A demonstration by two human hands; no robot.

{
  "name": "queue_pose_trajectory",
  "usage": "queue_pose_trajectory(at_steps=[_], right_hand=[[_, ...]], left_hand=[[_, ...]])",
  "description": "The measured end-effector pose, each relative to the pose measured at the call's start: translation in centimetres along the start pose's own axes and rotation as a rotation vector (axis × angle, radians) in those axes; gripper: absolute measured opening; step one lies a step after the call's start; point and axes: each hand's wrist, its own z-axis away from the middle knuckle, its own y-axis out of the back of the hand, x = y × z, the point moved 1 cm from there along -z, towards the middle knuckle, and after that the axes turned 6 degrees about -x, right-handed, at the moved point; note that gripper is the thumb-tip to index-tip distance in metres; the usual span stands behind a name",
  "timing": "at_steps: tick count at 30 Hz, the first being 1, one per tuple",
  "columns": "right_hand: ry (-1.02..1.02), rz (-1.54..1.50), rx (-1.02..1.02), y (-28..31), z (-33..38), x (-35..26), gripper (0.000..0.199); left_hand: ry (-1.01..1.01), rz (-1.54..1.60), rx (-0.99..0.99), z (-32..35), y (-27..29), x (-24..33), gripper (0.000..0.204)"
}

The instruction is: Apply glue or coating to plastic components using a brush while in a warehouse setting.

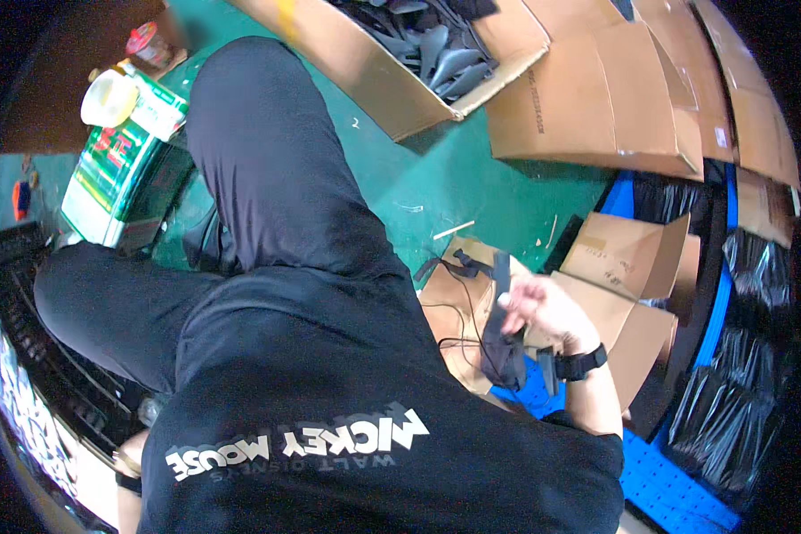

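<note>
**benchrat:** While the person sat with one dark-trousered leg [267, 151] crossed up in front, the right hand [543, 311] was out to the side, fingers curled loosely round a bunch of black straps [505, 334]. Not a tight fist, more a half-closed grab, with the straps draped across the palm and hanging down below the hand. A black wrist band [583, 363] sat just behind it on the forearm.

**tapegun:** And the thin black cords?

**benchrat:** Thin cords [458, 307] trailed off the bunch toward the body side of the hand, lying over a small open cardboard box [627, 258] that was right under and beyond the hand. Below the wrist was a blue perforated crate edge [667, 481].

**tapegun:** Left hand?

**benchrat:** Only a sliver of the left hand [129, 454] showed at the bottom edge by the black shirt [347, 427], so I couldn't tell whether it was open or holding anything.

**tapegun:** What else was around?

**benchrat:** Well beyond the right hand, a big carton of grey moulded parts [445, 53] on the green floor [436, 178], flattened cartons [614, 98] next to it. Shiny black bagged bundles [730, 400] were stacked past the hand on its outer side. Far across on the other side, a green-and-white box [116, 187].
</note>
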Motion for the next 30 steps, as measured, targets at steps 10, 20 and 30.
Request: queue_pose_trajectory(at_steps=[10, 20, 30], right_hand=[[-0.137, 0.140, -0.864, -3.8, -3.3, 2.8, 0.029], [-0.081, 0.885, -0.643, -2.7, -9.0, -2.8, 0.025], [-0.045, 1.104, -0.295, -0.1, -11.5, 5.8, 0.023]], left_hand=[[-0.113, 0.347, -0.005, -1.0, -4.4, -10.6, 0.025], [-0.262, 0.530, 0.059, -1.1, -10.6, -17.5, 0.024], [-0.178, 0.359, -0.040, -0.5, -8.4, -15.0, 0.022]])
